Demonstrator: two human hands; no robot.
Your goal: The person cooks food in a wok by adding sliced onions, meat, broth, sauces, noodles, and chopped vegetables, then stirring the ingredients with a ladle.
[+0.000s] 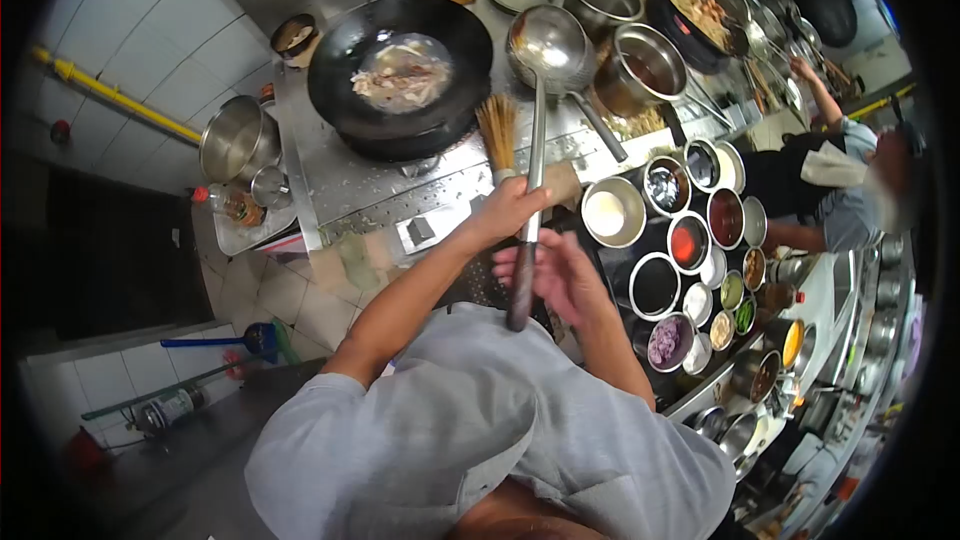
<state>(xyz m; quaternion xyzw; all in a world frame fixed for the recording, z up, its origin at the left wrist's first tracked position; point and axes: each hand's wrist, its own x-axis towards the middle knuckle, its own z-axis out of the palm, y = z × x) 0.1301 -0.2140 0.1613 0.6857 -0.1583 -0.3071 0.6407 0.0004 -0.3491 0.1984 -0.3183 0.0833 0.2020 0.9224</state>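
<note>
A long-handled ladle (540, 125) with a large round metal bowl extends forward from my hands; I cannot tell whether its bowl has holes. My left hand (513, 210) is closed around its metal shaft, above the dark wooden grip. Below it, my right hand (562, 275) has its fingers apart beside and partly behind that grip. A bamboo wok brush (497, 132) points away from me just beyond my left hand, and its lower end is hidden there. Ahead on the left, a black wok (335, 70) contains pale food pieces (405, 80) in liquid.
Beyond the ladle are metal pots (640, 70). Many ingredient containers, including chopped purple onion (665, 340), fill the right side. A co-worker (850, 175) stands farther right. At left are a steel pot (240, 145) and a red-capped bottle (232, 204) on a tray.
</note>
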